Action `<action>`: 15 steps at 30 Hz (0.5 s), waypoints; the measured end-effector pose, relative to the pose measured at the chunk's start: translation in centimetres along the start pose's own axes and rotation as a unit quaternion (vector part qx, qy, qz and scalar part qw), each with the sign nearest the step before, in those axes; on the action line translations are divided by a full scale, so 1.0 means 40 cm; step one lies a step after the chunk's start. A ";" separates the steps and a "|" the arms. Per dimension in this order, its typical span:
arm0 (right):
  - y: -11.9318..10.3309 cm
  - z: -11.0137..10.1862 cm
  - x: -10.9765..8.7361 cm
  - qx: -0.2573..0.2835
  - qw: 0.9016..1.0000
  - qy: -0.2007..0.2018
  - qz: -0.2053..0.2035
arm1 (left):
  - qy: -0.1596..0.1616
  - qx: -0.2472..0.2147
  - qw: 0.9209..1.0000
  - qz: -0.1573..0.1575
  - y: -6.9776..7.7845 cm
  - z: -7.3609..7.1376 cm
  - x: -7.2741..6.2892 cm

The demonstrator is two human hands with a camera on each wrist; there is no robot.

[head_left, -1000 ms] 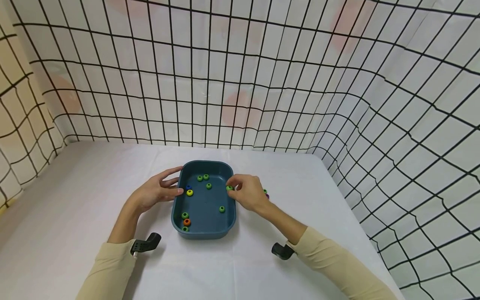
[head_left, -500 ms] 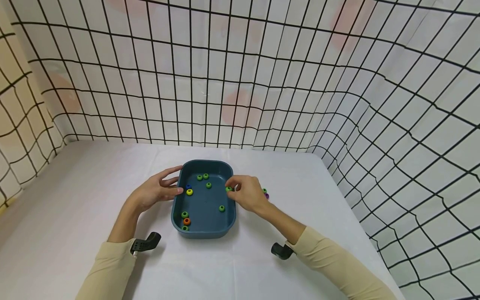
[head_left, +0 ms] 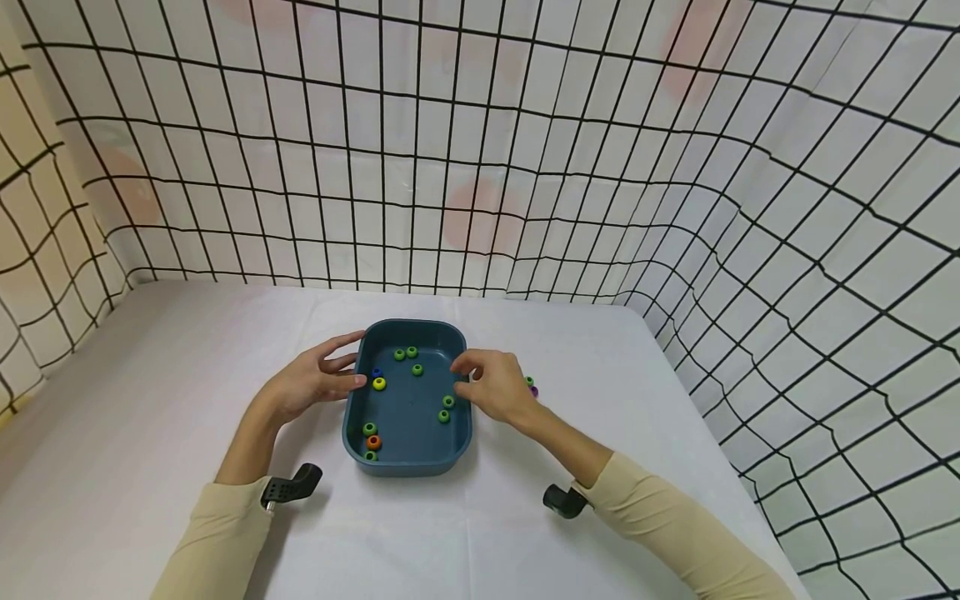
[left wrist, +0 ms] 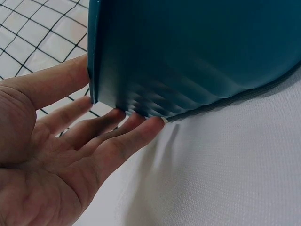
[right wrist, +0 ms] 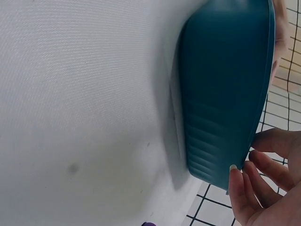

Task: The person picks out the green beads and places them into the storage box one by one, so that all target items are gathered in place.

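A blue-teal tray holds several loose beads. My left hand rests against its left side, fingers extended along the outer wall and thumb at the rim; the left wrist view shows those fingers touching the wall. Over the right rim is my right hand, thumb and index finger apart with nothing between them. Just below those fingertips a green bead lies in the tray beside another green bead. In the right wrist view, the right hand's fingers are bent beside the tray's rim.
Other green beads lie toward the tray's far end. A yellow bead and a blue bead sit at its left, an orange bead near its front. Outside, a purple bead and a green bead lie behind the right hand.
My right thumb and index finger have parted and let go of a green bead, which has dropped into the tray. The left hand has stayed where it was.
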State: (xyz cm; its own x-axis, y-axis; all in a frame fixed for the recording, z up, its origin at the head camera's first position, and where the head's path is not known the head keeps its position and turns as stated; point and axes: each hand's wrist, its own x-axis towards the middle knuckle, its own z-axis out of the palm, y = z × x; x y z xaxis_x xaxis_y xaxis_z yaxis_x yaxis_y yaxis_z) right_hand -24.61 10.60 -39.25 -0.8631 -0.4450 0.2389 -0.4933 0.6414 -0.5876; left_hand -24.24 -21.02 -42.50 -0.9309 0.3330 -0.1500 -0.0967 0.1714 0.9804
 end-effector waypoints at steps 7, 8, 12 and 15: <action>0.003 -0.018 -0.003 0.005 1.000 0.018 0.007 | 0.002 0.008 1.000 -0.001 0.001 0.002 0.001; 0.005 -0.021 -0.004 0.004 1.000 0.024 0.009 | 0.002 0.009 1.000 -0.001 0.002 0.002 0.000; 0.022 -0.034 -0.009 -0.003 0.999 0.042 0.016 | 0.003 0.009 1.000 -0.002 0.003 0.002 0.000; 0.039 -0.044 -0.016 -0.010 0.999 0.048 0.023 | 0.000 0.006 1.000 -0.003 0.004 0.002 -0.001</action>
State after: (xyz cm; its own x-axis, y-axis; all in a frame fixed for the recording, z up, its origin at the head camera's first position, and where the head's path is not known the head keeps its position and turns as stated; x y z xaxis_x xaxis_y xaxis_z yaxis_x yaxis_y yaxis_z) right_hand -25.02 12.98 -38.98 -0.8905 -0.3538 0.2862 -0.4548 0.6722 -0.5842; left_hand -24.18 -20.94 -42.34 -0.9305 0.3315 -0.1557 -0.0979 0.1846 0.9779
